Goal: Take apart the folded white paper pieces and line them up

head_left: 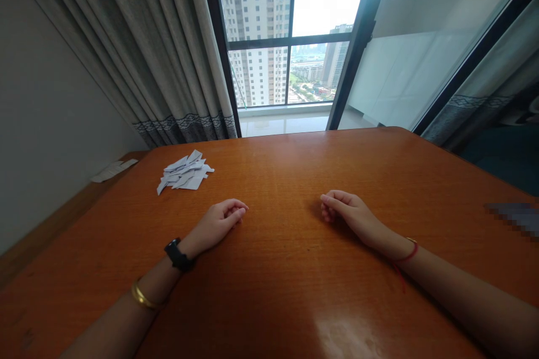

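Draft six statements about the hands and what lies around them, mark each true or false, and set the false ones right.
1. The heap of white paper pieces lies nearer the left hand than the right hand. True.
2. The black watch is worn on the right arm. False: it is on the left.
3. A gold bangle is on the left forearm. True.
4. The two hands are clasped together. False: they are apart, with the wooden tabletop showing between them.
5. A thin red bracelet is on the right wrist. True.
6. The left hand is touching the paper heap. False: the heap lies beyond that hand, with a gap between.
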Action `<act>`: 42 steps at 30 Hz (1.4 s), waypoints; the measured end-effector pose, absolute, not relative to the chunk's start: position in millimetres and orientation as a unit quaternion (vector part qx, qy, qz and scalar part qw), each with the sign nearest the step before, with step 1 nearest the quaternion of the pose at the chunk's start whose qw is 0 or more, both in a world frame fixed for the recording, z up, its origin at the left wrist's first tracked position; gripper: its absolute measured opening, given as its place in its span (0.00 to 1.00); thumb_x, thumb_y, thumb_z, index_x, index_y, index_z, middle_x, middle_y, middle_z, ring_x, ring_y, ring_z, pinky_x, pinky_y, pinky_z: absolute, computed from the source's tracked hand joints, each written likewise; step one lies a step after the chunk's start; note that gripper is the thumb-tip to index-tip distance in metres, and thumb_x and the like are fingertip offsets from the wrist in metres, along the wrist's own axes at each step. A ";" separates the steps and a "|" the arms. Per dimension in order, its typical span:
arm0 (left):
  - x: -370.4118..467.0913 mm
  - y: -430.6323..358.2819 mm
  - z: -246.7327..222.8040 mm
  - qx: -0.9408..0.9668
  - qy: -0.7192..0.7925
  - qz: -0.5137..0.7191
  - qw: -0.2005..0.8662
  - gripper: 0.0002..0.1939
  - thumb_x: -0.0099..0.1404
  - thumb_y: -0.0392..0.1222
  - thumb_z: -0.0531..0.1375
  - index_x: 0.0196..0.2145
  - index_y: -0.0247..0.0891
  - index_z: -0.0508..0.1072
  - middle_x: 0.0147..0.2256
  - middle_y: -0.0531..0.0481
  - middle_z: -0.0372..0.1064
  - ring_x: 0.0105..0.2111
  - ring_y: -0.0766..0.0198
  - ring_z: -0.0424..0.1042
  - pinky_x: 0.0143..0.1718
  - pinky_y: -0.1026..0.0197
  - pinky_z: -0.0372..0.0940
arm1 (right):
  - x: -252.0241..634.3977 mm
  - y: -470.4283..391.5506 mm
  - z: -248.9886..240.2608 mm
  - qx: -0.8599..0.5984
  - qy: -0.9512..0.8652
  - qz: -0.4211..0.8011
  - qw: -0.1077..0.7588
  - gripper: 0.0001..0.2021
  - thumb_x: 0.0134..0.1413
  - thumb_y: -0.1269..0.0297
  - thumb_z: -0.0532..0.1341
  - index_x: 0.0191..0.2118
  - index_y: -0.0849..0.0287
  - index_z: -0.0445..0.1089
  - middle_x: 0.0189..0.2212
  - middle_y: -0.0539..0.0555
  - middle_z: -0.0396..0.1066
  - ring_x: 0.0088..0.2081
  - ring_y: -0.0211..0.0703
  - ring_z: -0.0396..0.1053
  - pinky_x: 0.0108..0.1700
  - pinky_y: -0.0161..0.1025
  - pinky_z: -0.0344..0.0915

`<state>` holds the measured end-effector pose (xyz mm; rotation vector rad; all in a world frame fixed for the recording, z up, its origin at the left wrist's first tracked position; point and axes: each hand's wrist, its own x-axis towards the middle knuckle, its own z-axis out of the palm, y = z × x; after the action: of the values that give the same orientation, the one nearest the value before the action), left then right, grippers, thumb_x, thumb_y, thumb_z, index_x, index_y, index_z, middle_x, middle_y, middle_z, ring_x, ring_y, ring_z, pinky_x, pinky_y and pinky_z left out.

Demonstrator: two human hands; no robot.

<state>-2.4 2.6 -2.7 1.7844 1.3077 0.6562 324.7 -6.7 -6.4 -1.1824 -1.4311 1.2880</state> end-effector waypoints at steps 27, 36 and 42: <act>-4.2 3.1 -4.4 0.708 0.514 0.256 0.410 0.18 0.65 0.53 0.55 0.43 0.37 0.71 0.30 0.51 0.68 0.30 0.63 0.67 0.32 0.63 0.62 | 325.5 -6.9 -5.7 -0.459 -0.569 0.529 0.431 0.19 0.53 0.50 0.61 0.21 0.58 0.63 0.20 0.49 0.66 0.24 0.36 0.61 0.30 0.36 0.56; -3.6 4.0 -3.6 0.710 0.516 0.253 0.407 0.17 0.66 0.52 0.54 0.43 0.36 0.71 0.31 0.51 0.68 0.30 0.63 0.67 0.33 0.63 0.62 | 325.0 -7.6 -6.8 -0.455 -0.566 0.534 0.433 0.19 0.53 0.50 0.62 0.21 0.58 0.63 0.20 0.49 0.66 0.24 0.37 0.60 0.30 0.36 0.56; -3.4 2.7 -3.2 0.710 0.515 0.254 0.408 0.17 0.65 0.52 0.54 0.43 0.36 0.71 0.30 0.51 0.69 0.30 0.63 0.68 0.33 0.62 0.63 | 325.3 -7.9 -6.5 -0.455 -0.569 0.532 0.431 0.19 0.54 0.51 0.61 0.21 0.58 0.63 0.20 0.49 0.66 0.24 0.36 0.60 0.30 0.36 0.56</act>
<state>-3.4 2.7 -3.2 1.7888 1.2970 0.6410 325.3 -7.9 -6.5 -1.1352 -1.4179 1.3267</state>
